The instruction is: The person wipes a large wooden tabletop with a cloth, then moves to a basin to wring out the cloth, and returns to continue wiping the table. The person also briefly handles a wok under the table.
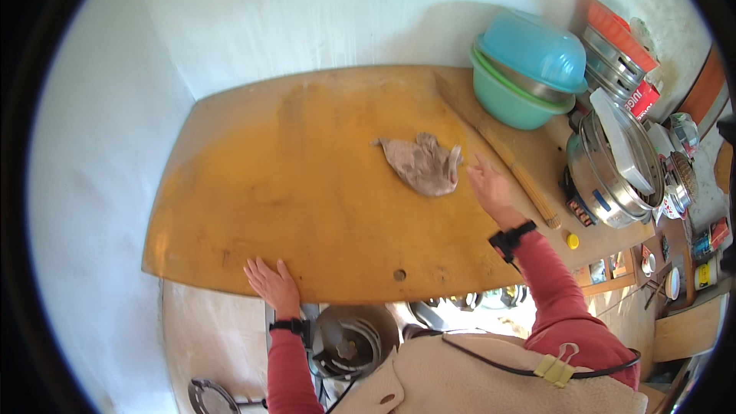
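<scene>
Currently, the right grip (pixel 491 190) is loosely unfolded, its fingers apart and pointing ahead. A crumpled, damp-looking brown cloth (pixel 420 167) lies on the bench (pixel 307 192) just left of that grip's fingertips; whether they touch it, I cannot tell. The left grip (pixel 274 289) lies palm down on the bench's near edge, fingers extended and thumb spread, well left of the cloth and nearer the body. Just right of the right grip, a long wooden rod (pixel 524 179) slants past. Further right and nearer sits a yellow cap (pixel 573 241); ahead and right of that grip stands a green basin (pixel 506 102).
</scene>
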`<act>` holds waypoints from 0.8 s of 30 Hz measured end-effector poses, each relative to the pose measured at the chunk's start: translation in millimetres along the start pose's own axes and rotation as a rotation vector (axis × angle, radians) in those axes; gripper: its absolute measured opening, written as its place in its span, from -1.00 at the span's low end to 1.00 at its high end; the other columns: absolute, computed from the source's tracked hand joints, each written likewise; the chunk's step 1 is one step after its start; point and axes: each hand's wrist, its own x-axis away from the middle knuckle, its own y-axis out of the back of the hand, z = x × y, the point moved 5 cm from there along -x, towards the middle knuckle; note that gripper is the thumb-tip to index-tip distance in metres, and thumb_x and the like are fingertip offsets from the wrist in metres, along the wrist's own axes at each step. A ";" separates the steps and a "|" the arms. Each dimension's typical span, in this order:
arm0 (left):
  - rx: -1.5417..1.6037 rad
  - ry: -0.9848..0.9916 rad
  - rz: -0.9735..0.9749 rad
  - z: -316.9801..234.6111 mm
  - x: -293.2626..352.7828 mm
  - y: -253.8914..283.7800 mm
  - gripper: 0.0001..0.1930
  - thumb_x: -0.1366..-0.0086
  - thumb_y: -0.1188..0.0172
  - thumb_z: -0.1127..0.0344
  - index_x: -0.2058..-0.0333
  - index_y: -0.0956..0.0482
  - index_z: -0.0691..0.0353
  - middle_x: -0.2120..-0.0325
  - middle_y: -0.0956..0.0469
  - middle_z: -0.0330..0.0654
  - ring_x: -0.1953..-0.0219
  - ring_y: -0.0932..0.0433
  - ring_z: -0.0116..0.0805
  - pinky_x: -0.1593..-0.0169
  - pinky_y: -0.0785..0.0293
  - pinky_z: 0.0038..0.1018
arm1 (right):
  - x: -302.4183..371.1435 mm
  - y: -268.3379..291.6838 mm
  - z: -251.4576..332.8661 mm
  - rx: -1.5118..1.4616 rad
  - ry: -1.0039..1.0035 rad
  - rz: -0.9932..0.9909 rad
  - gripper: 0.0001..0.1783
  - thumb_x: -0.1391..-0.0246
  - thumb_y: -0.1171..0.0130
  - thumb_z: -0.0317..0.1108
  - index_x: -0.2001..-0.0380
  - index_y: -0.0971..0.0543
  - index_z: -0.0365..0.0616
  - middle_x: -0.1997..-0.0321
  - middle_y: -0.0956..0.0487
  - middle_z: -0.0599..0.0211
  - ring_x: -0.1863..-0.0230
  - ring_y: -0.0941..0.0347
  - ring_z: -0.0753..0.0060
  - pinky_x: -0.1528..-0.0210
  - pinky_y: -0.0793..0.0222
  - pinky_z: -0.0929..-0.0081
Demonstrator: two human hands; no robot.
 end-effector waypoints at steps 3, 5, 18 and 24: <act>-0.060 -0.005 0.019 3.4 0.9 -5.1 -0.38 -0.35 0.05 0.00 -0.20 -0.18 0.37 -0.28 -0.08 0.08 -0.35 0.05 0.05 -0.35 0.12 -0.13 | 94.0 8.4 -42.6 0.249 0.158 0.157 -0.35 -0.19 0.02 -0.04 -0.26 -0.20 -0.12 -0.29 -0.22 -0.04 -0.29 -0.11 -0.11 -0.27 -0.11 0.15; -0.031 -0.018 -0.023 6.2 1.5 -8.0 -0.38 -0.35 0.05 -0.02 -0.19 -0.21 0.36 -0.28 -0.09 0.08 -0.35 0.05 0.05 -0.36 0.12 -0.14 | 134.6 7.9 -70.0 0.450 0.181 0.238 -0.35 -0.19 0.02 -0.05 -0.28 -0.19 -0.10 -0.37 -0.09 0.00 -0.39 0.05 -0.06 -0.35 0.03 0.12; -0.079 -0.005 -0.024 18.2 -3.5 -25.8 -0.36 -0.35 0.12 -0.15 -0.18 -0.26 0.25 -0.29 -0.09 0.02 -0.36 0.07 0.03 -0.33 0.06 -0.10 | 156.3 6.2 -90.2 0.437 0.184 0.188 -0.35 -0.20 0.08 0.03 -0.29 -0.20 -0.01 -0.43 -0.01 0.10 -0.45 0.17 0.00 -0.41 0.21 0.10; -0.137 -0.051 -0.038 22.5 -3.1 -30.3 -0.37 -0.34 0.11 -0.15 -0.16 -0.29 0.26 -0.27 -0.13 0.04 -0.34 0.02 0.05 -0.32 0.03 -0.12 | 156.0 3.6 -93.5 0.428 0.195 0.171 -0.36 -0.21 0.09 0.01 -0.28 -0.22 -0.02 -0.42 -0.04 0.10 -0.44 0.14 0.01 -0.41 0.20 0.10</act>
